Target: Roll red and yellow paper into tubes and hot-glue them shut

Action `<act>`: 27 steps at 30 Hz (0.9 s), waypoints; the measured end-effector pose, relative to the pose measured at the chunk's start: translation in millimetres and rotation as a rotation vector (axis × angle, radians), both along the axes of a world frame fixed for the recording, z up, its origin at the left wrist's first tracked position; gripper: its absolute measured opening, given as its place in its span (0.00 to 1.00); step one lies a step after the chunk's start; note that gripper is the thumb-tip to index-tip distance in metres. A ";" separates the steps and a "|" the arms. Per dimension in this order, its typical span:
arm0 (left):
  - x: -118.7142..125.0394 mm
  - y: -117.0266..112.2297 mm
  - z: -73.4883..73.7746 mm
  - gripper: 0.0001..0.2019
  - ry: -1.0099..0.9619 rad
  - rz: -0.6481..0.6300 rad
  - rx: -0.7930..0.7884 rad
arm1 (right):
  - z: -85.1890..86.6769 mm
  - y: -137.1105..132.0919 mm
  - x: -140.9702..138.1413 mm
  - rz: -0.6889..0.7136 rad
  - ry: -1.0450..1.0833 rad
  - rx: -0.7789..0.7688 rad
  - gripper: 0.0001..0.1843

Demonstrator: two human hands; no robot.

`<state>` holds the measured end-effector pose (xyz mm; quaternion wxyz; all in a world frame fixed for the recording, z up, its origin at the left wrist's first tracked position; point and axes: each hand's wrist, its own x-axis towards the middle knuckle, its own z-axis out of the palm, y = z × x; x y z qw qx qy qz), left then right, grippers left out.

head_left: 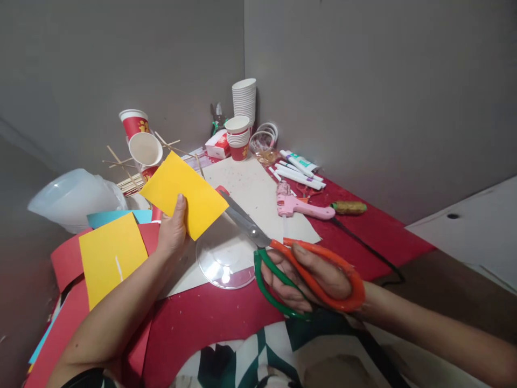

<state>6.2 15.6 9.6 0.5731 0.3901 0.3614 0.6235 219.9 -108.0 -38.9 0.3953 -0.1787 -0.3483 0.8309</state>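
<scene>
My left hand (173, 229) is closed on a yellow sheet of paper (189, 196), thumb on the near face, held up above the table. In my right hand (302, 280) is a pair of scissors (252, 231) with one orange and one green handle. The blades point up and left, and their tips meet the right corner of the yellow paper. Whether the paper lies between the blades I cannot tell. Beneath the hands, a clear round plastic lid (226, 264) rests partly on a pale board (242, 183).
At the back stand stacked paper cups (244, 97) and a white coil (264, 137). A pink glue gun (302, 207), white markers (299, 175) and a spool of thread (348, 207) lie right. Left are red paper (70, 256), another yellow sheet (113, 256) and a translucent container (76, 196).
</scene>
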 end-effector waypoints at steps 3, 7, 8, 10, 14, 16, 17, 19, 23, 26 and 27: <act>0.6 -2.3 1.1 0.20 -0.039 0.011 -0.033 | -0.2 0.3 -5.5 -0.041 -0.047 -0.007 0.32; 1.4 -5.3 2.5 0.21 -0.062 0.038 -0.017 | 0.2 -2.0 -10.5 -0.088 -0.041 -0.017 0.29; 1.6 -5.9 2.6 0.21 -0.067 0.045 0.002 | -0.2 -2.6 -11.2 -0.088 -0.018 -0.013 0.29; 1.7 -6.6 2.2 0.21 -0.072 0.055 0.040 | -1.0 -3.4 -12.2 -0.073 0.036 0.009 0.29; 1.1 -6.9 1.4 0.20 -0.067 0.057 0.063 | 2.4 -3.1 -12.2 0.028 0.100 0.051 0.34; 0.8 -7.0 1.8 0.20 -0.059 0.049 0.061 | 6.0 -2.5 -11.7 0.061 0.106 0.047 0.37; 0.7 -7.1 2.2 0.20 -0.054 0.045 0.060 | 7.4 -2.3 -11.6 0.068 0.109 0.043 0.37; 0.6 -7.4 3.2 0.20 -0.043 0.042 0.061 | 8.8 -2.3 -11.7 0.062 0.112 0.035 0.37; 0.7 -7.6 4.4 0.21 -0.018 0.057 0.056 | 5.9 -4.0 -13.2 -0.006 0.058 0.002 0.34; 0.8 -7.9 4.5 0.21 -0.010 0.058 0.076 | 4.1 -5.4 -14.2 -0.021 0.021 -0.019 0.32; 0.9 -8.1 4.5 0.21 -0.007 0.056 0.081 | 4.2 -5.9 -14.4 -0.022 0.011 -0.020 0.32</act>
